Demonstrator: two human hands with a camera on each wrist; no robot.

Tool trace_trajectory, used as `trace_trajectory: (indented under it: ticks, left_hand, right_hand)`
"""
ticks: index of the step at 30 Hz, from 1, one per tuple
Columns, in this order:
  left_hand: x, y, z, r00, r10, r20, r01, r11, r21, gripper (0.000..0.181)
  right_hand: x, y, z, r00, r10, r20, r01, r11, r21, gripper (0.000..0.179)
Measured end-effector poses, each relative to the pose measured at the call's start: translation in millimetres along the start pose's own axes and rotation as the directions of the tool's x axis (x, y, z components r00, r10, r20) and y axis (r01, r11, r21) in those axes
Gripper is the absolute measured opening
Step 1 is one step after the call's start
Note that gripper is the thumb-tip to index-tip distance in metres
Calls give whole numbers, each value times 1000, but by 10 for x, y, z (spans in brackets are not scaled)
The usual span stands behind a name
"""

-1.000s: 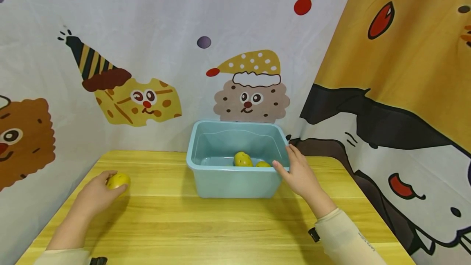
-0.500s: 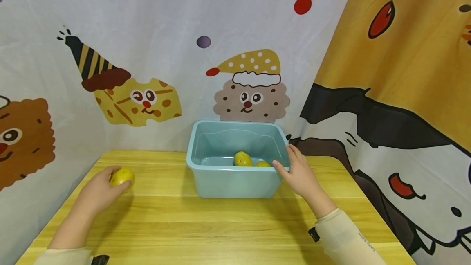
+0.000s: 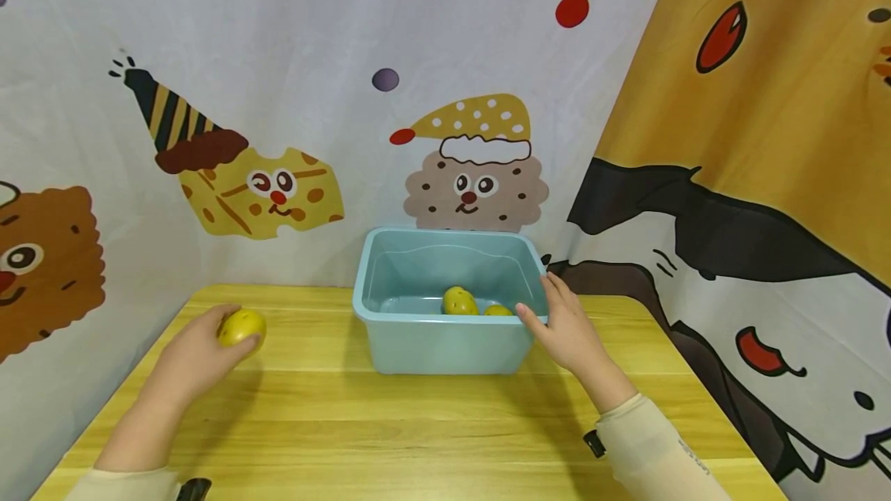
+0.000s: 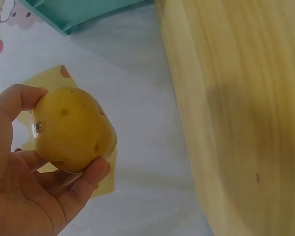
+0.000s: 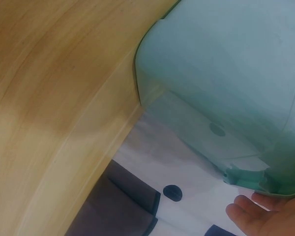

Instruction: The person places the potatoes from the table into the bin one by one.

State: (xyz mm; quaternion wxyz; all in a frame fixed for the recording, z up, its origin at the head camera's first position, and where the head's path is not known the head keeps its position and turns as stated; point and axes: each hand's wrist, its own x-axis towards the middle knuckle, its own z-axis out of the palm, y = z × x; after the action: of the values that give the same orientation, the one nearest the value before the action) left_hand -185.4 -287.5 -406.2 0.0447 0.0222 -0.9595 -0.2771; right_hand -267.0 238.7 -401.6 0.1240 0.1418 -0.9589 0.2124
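Note:
A yellow potato (image 4: 73, 129) with small dimples is held between the thumb and fingertips of my left hand (image 3: 191, 358). In the head view it is raised over the left part of the wooden table, its shadow falling below. My right hand (image 3: 574, 335) rests at the front right corner of a light blue plastic bin (image 3: 445, 346), thumb at the front rim and fingers along the right rim. The right wrist view has its fingers (image 5: 248, 211) right under the bin's rim. Inside the bin lie a yellow potato (image 3: 459, 301) and a second potato (image 3: 497, 310), partly hidden by the front wall.
The bin stands at the back middle of the wooden table (image 3: 390, 431). Behind it hangs a white curtain (image 3: 292, 37) printed with cartoon food figures. At the right is a yellow, black and white cartoon curtain (image 3: 786, 130) beside the table edge.
My left hand has lifted the potato up and carried it a little to the right. The right hand, the bin and the potatoes inside have stayed in place.

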Motion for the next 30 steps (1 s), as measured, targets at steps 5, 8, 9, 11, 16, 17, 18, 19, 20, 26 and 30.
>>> trace_trajectory:
  ticks: [5,8,9,11,16,17,18,19,20,26,30]
  left_hand:
    - [5,88,-20,1000,22,-19,-22,1000,0,90]
    - [1,144,-39,999,27,-19,-28,1000,-1,88]
    - [-2,162,-46,999,29,-19,-29,1000,-1,88]
    - [-6,198,-62,999,30,-17,-30,1000,0,88]
    - [0,275,-90,999,36,-21,-36,999,-5,88]
    - [5,288,-95,999,39,-23,-39,999,-6,88]
    - [9,302,-102,999,44,-25,-44,999,-5,87]
    - [13,317,-110,998,51,-30,-51,999,-1,86]
    - [16,332,-118,998,58,-36,-58,998,4,85]
    - [28,444,-176,992,105,-65,-104,994,16,78]
    - [39,526,-207,989,127,-77,-126,992,21,75]
  right_hand:
    - [-1,-7,-6,1000,-8,-3,8,1000,5,87]
    - [0,-9,-9,1000,-12,-5,12,1000,6,87]
    - [1,-9,-9,1000,-11,-5,11,1000,6,87]
    - [3,-9,-9,1000,-11,-5,11,1000,5,87]
    - [6,-11,-8,1000,-7,1,7,1000,6,86]
    - [6,-10,-7,1000,-6,1,6,1000,7,86]
    - [6,-9,-6,1000,-6,2,6,1000,7,86]
    - [6,-8,-5,1000,-6,2,6,1000,8,86]
    - [7,-6,-4,1000,-6,2,6,1000,8,86]
    - [6,-2,-3,1000,-9,-4,9,1000,7,87]
    - [4,-2,-3,1000,-10,-4,10,1000,5,87]
